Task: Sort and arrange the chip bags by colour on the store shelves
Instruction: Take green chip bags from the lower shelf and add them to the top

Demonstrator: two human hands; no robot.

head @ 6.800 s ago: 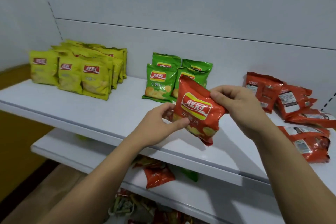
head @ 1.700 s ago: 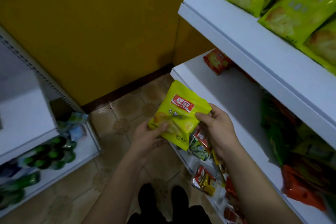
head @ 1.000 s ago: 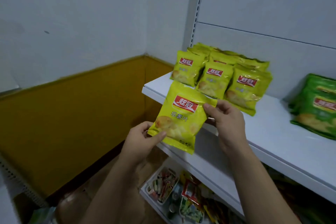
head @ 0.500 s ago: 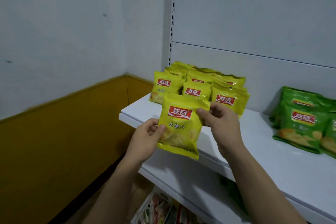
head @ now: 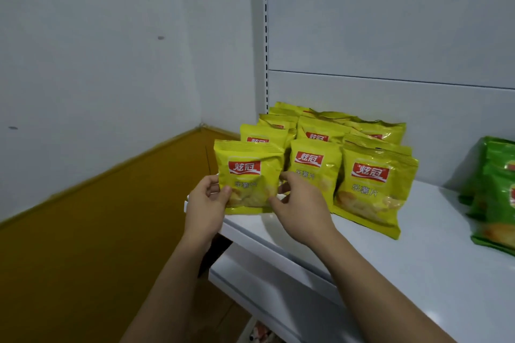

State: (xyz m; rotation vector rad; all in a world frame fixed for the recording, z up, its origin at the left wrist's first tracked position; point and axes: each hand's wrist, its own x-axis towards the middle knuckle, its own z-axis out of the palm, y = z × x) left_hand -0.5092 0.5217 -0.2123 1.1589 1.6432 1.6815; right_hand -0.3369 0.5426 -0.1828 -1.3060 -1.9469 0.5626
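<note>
Head view: the left grip (head: pixel 207 203) pinches the lower left edge of the held yellow bag (head: pixel 248 175), thumb on the front and the other fingers tucked behind. The right grip (head: pixel 301 209) pinches the lower right corner the same way. The bag stands upright with its red logo facing the camera. It sits at the front left of the yellow group (head: pixel 370 186), just ahead of that group's left-hand column, right at the corner of the top shelf (head: pixel 418 245). Its bottom seam is level with the shelf surface, but I cannot tell whether it rests there or hangs just above. The yellow group stands in rows, front faces forward, running back to the rear panel. The green bags (head: pixel 498 189) lie to its right with bare shelf between, and a lower shelf (head: pixel 250 278) juts out beneath it. This looks like the placing step for one more yellow bag. The main risk is the corner: released this far left and forward of the group, a puffy bag with a narrow base could tip off the edge. The back of the right hand is also close to the group's middle front bag, so a careless withdrawal could knock it over into its neighbours.
</note>
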